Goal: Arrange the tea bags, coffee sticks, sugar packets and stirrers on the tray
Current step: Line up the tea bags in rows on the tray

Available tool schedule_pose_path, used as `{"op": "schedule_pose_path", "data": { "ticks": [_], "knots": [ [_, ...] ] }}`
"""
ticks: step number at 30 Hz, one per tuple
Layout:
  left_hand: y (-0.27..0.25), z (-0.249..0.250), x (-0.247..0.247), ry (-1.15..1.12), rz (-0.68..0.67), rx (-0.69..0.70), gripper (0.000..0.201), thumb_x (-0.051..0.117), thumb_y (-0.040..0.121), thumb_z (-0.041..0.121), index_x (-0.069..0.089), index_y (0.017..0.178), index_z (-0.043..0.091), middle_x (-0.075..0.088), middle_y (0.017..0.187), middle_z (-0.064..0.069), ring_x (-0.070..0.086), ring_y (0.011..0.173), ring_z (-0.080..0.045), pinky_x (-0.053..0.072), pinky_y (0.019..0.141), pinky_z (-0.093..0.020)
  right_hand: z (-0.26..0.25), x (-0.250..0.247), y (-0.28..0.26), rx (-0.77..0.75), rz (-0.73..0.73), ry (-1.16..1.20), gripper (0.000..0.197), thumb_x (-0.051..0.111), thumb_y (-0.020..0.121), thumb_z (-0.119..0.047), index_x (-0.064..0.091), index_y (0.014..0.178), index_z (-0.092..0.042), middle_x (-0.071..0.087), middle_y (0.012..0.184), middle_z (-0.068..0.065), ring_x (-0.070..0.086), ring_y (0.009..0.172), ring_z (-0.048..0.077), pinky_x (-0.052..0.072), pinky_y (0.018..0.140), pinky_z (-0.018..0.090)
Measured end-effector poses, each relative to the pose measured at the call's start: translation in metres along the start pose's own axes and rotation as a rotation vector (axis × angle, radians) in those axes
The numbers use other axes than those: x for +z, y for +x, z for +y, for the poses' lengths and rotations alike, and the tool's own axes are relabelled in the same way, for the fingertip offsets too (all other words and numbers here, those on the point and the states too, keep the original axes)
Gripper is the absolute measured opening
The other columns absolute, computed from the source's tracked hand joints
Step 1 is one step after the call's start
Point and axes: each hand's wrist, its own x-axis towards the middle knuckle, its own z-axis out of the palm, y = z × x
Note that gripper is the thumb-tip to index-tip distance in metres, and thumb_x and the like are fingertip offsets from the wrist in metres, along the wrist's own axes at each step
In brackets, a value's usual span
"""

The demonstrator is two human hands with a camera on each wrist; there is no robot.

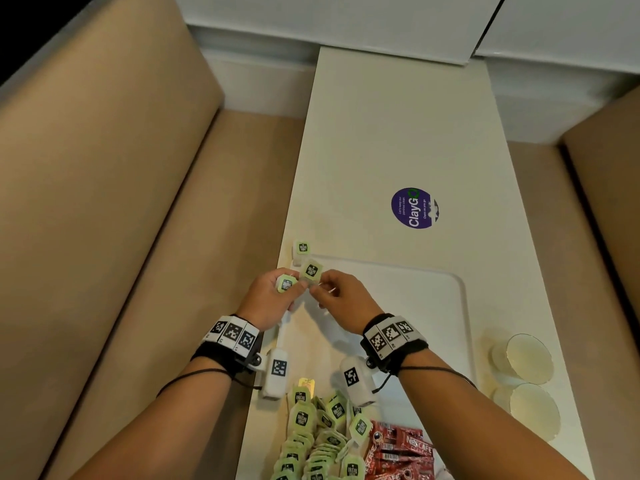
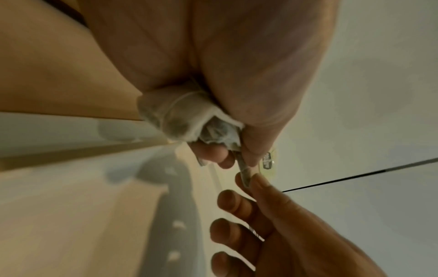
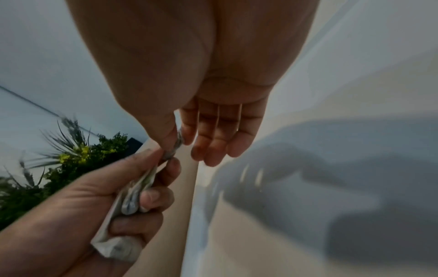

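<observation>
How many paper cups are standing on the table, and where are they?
2. Both stand on the table, right of the tray: one paper cup farther from the person, the other paper cup nearer. More could be hidden past the picture's lower edge.

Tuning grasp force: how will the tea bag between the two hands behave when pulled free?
Probably floppy: the tea bag bends between the left hand and right hand. Likely light: a fingertip pinch carries it. Its paper may tear if tugged.
</observation>
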Motion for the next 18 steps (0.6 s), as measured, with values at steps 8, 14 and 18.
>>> {"op": "schedule_pose_path", "data": {
  "ticks": [8, 14, 18],
  "knots": [
    [0.016, -0.01, 0.001, 0.103, 0.011, -0.029, 0.014, 0.076, 0.089, 0.026, 0.07, 0.1, 0.021, 0.059, 0.058, 0.007, 0.051, 0.046, -0.008, 0.04, 0.044, -0.02, 0.009, -0.011, 0.02, 0.01, 0.06, -0.086, 0.023, 0.058, 0.101, -0.032, 0.071, 0.094, -0.015, 0.073, 0.084, 0.0, 0.069, 0.078, 0.016, 0.055, 0.077, 0.032],
    [0.045, -0.019, -0.004, 0.277, 0.167, -0.05, 0.034, 0.078, 0.085, 0.025, 0.065, 0.116, 0.021, 0.064, 0.117, 0.004, 0.062, 0.105, -0.022, 0.045, 0.084, -0.026, 0.009, -0.024, 0.049, 0.093, 0.146, -0.199, 0.043, 0.057, 0.101, -0.023, 0.051, 0.059, -0.023, 0.051, 0.058, -0.005, 0.046, 0.057, 0.011, 0.036, 0.058, 0.029],
    [0.061, -0.015, -0.005, 0.325, 0.197, -0.016, 0.033, 0.08, 0.082, 0.021, 0.068, 0.113, 0.02, 0.067, 0.114, 0.002, 0.062, 0.101, -0.018, 0.044, 0.082, -0.023, 0.01, -0.025, 0.067, 0.187, 0.101, -0.237, 0.046, 0.063, 0.098, -0.025, 0.052, 0.054, -0.02, 0.048, 0.055, -0.003, 0.043, 0.053, 0.014, 0.035, 0.054, 0.028]
  ]
}}
